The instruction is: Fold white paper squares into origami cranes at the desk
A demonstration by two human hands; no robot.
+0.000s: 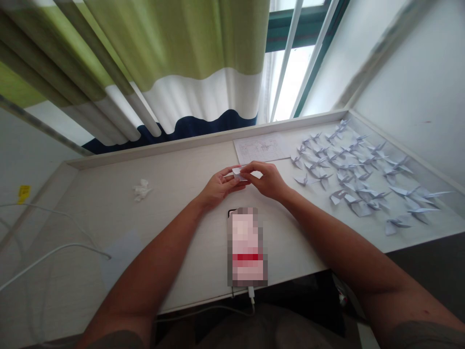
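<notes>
Between my two hands, above the middle of the desk, is a small piece of folded white paper [237, 173]. My left hand [217, 187] grips it from the left, with the fingers beneath and behind it. From the right, my right hand [267, 179] pinches the paper's edge between thumb and fingers. Part of the paper is hidden by the fingers. Many folded paper cranes [348, 165] stand spread over the right side of the desk, close beyond my right hand.
A phone [247, 247] with a blurred screen lies near the front edge, a white cable [251, 293] plugged into it. Behind my hands lies a printed sheet [261, 148]. Crumpled tissue [141, 190], a paper sheet [121, 257] and another cable [69, 245] are at left. Raised boards edge the desk [189, 271].
</notes>
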